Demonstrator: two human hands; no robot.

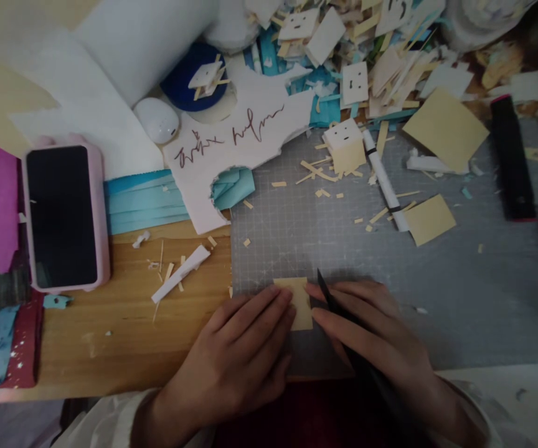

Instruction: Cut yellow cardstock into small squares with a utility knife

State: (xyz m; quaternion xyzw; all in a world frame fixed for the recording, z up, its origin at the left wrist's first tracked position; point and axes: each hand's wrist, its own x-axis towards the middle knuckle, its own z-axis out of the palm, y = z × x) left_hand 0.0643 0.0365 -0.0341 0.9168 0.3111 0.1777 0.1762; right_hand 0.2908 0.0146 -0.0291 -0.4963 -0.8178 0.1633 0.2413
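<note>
A small piece of yellow paper (pixel 301 305) lies on the grey cutting mat (pixel 259 249) near its front edge. My left hand (pixel 245 348) rests flat over the paper's left side, its fingers stretched out and fingertips pressing on it. Closed around a black craft knife (pixel 339 305) is my right hand (pixel 376 336); the dark blade points up and away from me. Fingertips of this hand touch the paper's right edge. The knife's lower part runs under the hand into shadow, so its handle is hard to make out.
Paper scraps and little white paper figures (pixel 344 134) with drawn faces pile up at the back. A white pen (pixel 385 180), yellow squares (pixel 430 219) and a black marker-like stick (pixel 513 158) lie right. Left are a pink-cased phone (pixel 63 218) and a cut white sheet (pixel 245 140).
</note>
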